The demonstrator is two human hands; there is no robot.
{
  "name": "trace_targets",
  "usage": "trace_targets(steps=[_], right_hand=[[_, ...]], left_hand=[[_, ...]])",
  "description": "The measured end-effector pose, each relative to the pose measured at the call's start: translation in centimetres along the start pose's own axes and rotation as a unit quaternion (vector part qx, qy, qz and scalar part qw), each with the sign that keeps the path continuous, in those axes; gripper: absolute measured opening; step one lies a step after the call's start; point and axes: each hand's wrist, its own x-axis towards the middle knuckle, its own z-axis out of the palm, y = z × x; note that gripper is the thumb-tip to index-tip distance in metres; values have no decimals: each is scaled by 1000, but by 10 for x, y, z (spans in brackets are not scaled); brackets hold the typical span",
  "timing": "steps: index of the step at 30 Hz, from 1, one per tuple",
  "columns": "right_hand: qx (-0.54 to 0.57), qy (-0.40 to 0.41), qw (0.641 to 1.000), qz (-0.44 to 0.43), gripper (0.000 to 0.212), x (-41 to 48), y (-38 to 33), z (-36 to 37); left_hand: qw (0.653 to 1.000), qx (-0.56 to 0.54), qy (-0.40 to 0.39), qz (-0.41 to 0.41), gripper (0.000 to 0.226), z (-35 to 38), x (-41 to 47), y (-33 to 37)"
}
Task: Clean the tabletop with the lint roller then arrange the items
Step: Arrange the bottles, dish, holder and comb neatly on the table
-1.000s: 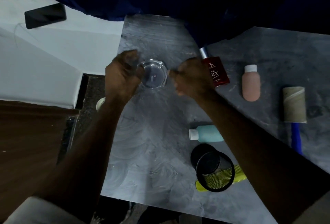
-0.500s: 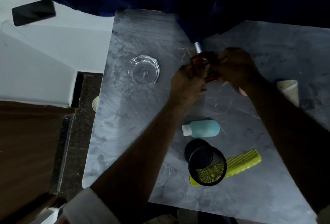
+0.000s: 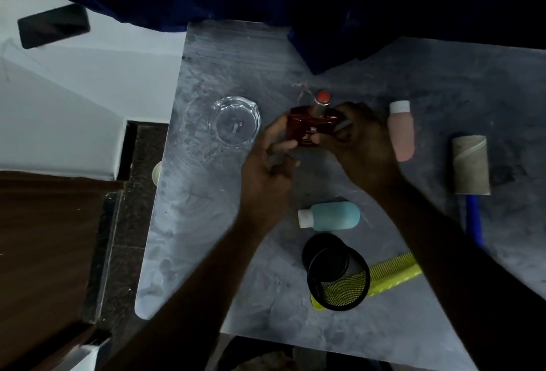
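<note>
Lighting is dim; label on the red bottle (image 3: 313, 128) is mostly covered by fingers, only an "R" mark reads. Lint roller (image 3: 470, 164) at 3 o'clock on the tabletop (image 3: 206, 237), its blue handle partly cut by the right forearm. Comb (image 3: 394, 270) at 5 o'clock, one end hidden behind the mesh cup (image 3: 338, 279). Dark cloth covers the table's far edge at 12.

Both hands meet at centre, clamped on the red bottle, held just above the surface, cap pointing to 12. Left hand (image 3: 266, 172) grips its left side, thumb up, motion-blurred. Right hand (image 3: 362, 146) wraps the right side, fingers curled. Glass ashtray (image 3: 235, 124) just beside at 9, pink bottle (image 3: 401, 131) at 3, blue bottle (image 3: 331, 214) lying at 6.
</note>
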Motion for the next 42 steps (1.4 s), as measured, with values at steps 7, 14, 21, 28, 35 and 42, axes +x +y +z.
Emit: trace_targets(steps=[7, 14, 21, 28, 35, 42], right_hand=[[-53, 35, 997, -49, 44, 16, -10, 18], [-47, 44, 997, -46, 40, 17, -2, 16], [-50, 69, 995, -51, 38, 6, 2, 16], [-42, 69, 996, -42, 38, 7, 1, 17], [-56, 68, 995, -47, 38, 7, 1, 16], [-35, 70, 996, -45, 37, 10, 4, 17]], left_hand=[[999, 31, -23, 22, 62, -14, 26, 8], [999, 31, -38, 24, 62, -10, 37, 4], [997, 45, -58, 35, 61, -14, 33, -1], [996, 56, -47, 48, 60, -12, 32, 0], [995, 64, -44, 60, 59, -12, 30, -2], [995, 59, -41, 64, 60, -10, 29, -1]])
